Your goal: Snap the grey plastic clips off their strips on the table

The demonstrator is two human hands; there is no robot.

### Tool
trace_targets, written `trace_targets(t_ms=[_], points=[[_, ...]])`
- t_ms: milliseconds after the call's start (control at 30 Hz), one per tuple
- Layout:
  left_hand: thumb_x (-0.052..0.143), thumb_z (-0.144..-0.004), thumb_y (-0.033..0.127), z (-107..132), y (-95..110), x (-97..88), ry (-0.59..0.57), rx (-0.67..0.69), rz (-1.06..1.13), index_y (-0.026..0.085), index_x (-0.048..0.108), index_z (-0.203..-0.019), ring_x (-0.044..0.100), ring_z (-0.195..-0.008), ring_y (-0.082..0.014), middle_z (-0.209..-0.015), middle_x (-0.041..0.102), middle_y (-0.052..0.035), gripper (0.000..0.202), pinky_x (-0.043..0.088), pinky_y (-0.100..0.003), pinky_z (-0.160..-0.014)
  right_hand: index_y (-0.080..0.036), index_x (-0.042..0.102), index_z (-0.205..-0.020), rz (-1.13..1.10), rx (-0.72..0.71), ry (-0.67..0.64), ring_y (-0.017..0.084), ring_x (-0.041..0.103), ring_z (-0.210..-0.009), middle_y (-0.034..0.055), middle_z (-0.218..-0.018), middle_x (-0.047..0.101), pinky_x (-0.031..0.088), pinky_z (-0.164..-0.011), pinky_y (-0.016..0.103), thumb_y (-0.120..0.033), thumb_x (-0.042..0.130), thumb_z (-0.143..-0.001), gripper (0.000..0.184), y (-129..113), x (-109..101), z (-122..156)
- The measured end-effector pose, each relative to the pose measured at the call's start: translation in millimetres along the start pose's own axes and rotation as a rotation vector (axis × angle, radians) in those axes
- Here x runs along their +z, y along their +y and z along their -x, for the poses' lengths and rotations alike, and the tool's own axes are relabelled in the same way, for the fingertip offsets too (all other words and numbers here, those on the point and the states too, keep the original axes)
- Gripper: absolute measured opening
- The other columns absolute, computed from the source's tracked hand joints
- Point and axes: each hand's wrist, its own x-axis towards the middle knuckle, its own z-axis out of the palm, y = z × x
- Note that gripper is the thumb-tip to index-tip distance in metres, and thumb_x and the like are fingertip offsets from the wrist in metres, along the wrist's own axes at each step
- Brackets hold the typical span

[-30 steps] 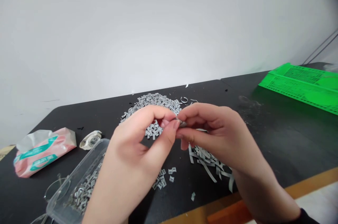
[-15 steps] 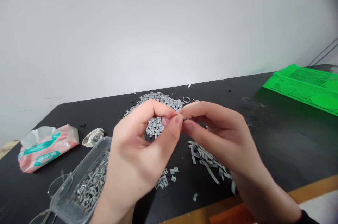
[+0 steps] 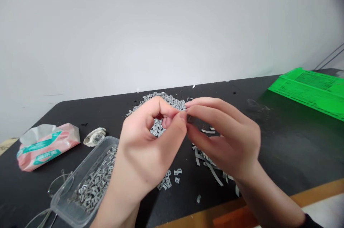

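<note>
Your left hand (image 3: 150, 142) and right hand (image 3: 228, 138) meet fingertip to fingertip above tabletop (image 3: 279, 142). Both pinch small grey piece (image 3: 189, 117), mostly hidden. Pile of grey clips (image 3: 172, 102) just behind hands. Cut strips (image 3: 208, 165) lie under right hand. Clear box (image 3: 67, 208) of clips sits near left wrist.

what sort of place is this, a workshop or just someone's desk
Probably a small handwork bench, though it is hard to be sure: a heap of small grey pieces on a black table, a clear box holding more, and a green crate to the right.
</note>
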Motion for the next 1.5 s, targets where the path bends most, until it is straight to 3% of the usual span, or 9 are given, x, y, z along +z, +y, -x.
trace_targets(t_ms=[267, 367, 433, 600, 733, 833, 1167, 1333, 1500], points=[[0.072, -0.084, 0.02, -7, -6, -8.2, 0.308, 0.036, 0.026, 0.023, 0.064, -0.067, 0.053, -0.057, -0.0106, -0.059, 0.06, 0.0055, 0.019, 0.043, -0.024, -0.053, -0.03, 0.077, -0.09, 0.017, 0.054, 0.099, 0.024, 0.076, -0.086, 0.004, -0.097, 0.082, 0.062, -0.078, 0.041, -0.014, 0.065, -0.093, 0.02, 0, 2, 3], [0.07, -0.084, 0.027, -17, -12, -14.5, 0.111, -0.022, -0.156, 0.022, 0.064, -0.069, 0.056, -0.06, -0.0125, -0.061, 0.063, 0.0034, 0.017, 0.041, -0.025, -0.053, -0.026, 0.078, -0.089, 0.136, 0.19, 0.004, 0.022, 0.073, -0.08, 0.0039, -0.092, 0.081, 0.059, -0.074, 0.036, -0.022, 0.064, -0.095, 0.017, 20, -7, -3], [0.064, -0.087, 0.03, -27, -23, -11.7, -0.078, -0.09, -0.316, 0.02, 0.061, -0.069, 0.056, -0.059, -0.0138, -0.064, 0.064, 0.0015, 0.021, 0.041, -0.027, -0.055, -0.023, 0.078, -0.085, 0.255, 0.338, -0.196, 0.021, 0.071, -0.077, 0.0046, -0.087, 0.079, 0.054, -0.07, 0.033, -0.025, 0.063, -0.093, 0.018, 42, -13, -9], [0.05, -0.094, 0.026, -53, -83, 11.4, -0.366, -0.35, -0.755, 0.019, 0.066, -0.086, 0.066, -0.076, -0.0218, -0.09, 0.076, -0.009, 0.019, 0.048, -0.033, -0.069, -0.018, 0.079, -0.086, 0.488, 0.837, -1.092, 0.023, 0.072, -0.087, 0.0083, -0.099, 0.08, 0.048, -0.067, 0.03, -0.021, 0.062, -0.09, 0.018, 100, -4, -19], [0.054, -0.09, 0.019, -58, -128, 24.9, -0.45, -0.439, -0.837, 0.016, 0.072, -0.097, 0.072, -0.094, -0.0285, -0.103, 0.078, -0.0159, 0.019, 0.053, -0.036, -0.081, -0.014, 0.072, -0.066, 0.498, 0.914, -1.373, 0.021, 0.071, -0.075, 0.0095, -0.077, 0.076, 0.048, -0.061, 0.029, -0.017, 0.077, -0.082, 0.017, 131, 18, -12], [0.051, -0.092, 0.018, -55, -135, 29.7, -0.477, -0.46, -0.915, 0.012, 0.071, -0.111, 0.072, -0.105, -0.0323, -0.113, 0.076, -0.0213, 0.028, 0.054, -0.039, -0.088, -0.012, 0.072, -0.081, 0.525, 0.941, -1.476, 0.017, 0.07, -0.074, 0.005, -0.082, 0.074, 0.056, -0.069, 0.03, -0.023, 0.076, -0.089, 0.015, 145, 28, 1], [0.065, -0.089, 0.026, -32, -74, 48.8, -1.066, -0.315, -0.903, 0.013, 0.078, -0.09, 0.072, -0.077, -0.0249, -0.085, 0.078, -0.0113, 0.018, 0.052, -0.031, -0.07, -0.016, 0.065, -0.125, 0.443, 0.89, -1.461, 0.022, 0.07, -0.1, 0.0094, -0.121, 0.069, 0.062, -0.086, 0.042, -0.036, 0.066, -0.1, 0.032, 160, 36, 28], [0.052, -0.1, 0.034, -20, -53, 41.3, -1.008, -0.217, -0.956, 0.012, 0.075, -0.103, 0.071, -0.08, -0.0247, -0.091, 0.076, -0.0115, 0.032, 0.05, -0.032, -0.072, -0.016, 0.064, -0.075, 0.366, 0.757, -1.345, 0.012, 0.053, -0.057, -0.0004, -0.069, 0.063, 0.044, -0.055, 0.027, -0.02, 0.071, -0.089, 0.017, 156, 31, 12], [0.05, -0.102, 0.037, -6, -37, 27.7, -0.891, -0.038, -1.003, 0.014, 0.074, -0.092, 0.064, -0.062, -0.0185, -0.074, 0.069, -0.0041, 0.034, 0.047, -0.031, -0.069, -0.021, 0.05, -0.069, 0.208, 0.594, -1.002, 0.011, 0.044, -0.058, -0.0028, -0.068, 0.055, 0.03, -0.054, 0.029, -0.012, 0.064, -0.077, 0.018, 124, 13, -4]])
